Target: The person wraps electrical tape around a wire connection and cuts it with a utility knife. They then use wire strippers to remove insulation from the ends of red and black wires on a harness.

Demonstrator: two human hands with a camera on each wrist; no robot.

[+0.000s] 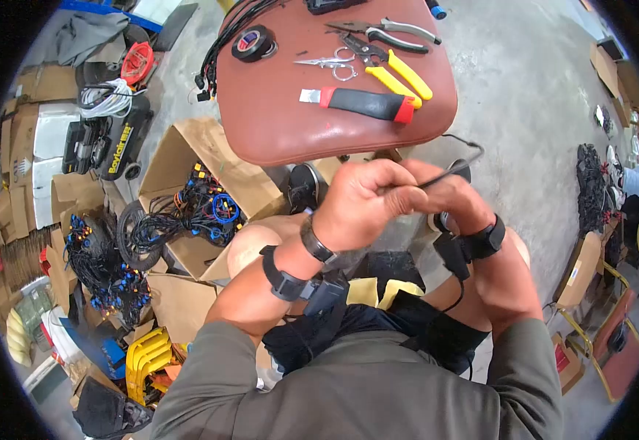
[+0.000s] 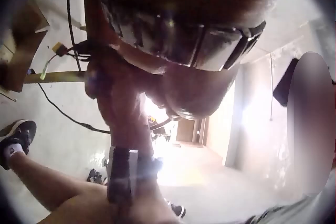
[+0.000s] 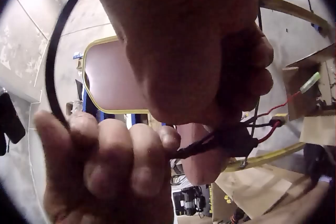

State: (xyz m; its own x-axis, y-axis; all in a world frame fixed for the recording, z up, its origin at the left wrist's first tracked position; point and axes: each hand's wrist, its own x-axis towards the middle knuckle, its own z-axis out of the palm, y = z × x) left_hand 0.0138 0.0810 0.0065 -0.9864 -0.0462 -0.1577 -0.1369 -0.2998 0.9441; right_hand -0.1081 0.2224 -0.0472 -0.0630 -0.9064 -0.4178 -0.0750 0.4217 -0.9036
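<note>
Far to the left of the grip lies a tangled pile of dark wires (image 1: 103,257), and nearer stands an open cardboard box (image 1: 220,158) with more wires (image 1: 202,209) in it. Next comes the left hand (image 1: 356,205), its fingers curled and its grip clamped on a black cable (image 1: 455,169), thumb against finger. The right hand (image 1: 448,192) is tucked in close on its right, partly hidden behind it; its fingers are curled too, the grip clamped on the cable's dark wires near a black plug (image 3: 239,140) with red leads. The cable runs out past the right hand in a loose bend.

Just beyond the grip is the worktop (image 1: 283,125), a padded red seat. Left to right on it I see a roll of black tape (image 1: 252,44), small scissors (image 1: 334,63), a red-and-black utility knife (image 1: 367,104), a yellow-handled wire tool (image 1: 400,77) and grey-and-black pliers (image 1: 396,33), the knife closest to the hands. Well off to the right of the grip sits a red chair (image 1: 616,334).
</note>
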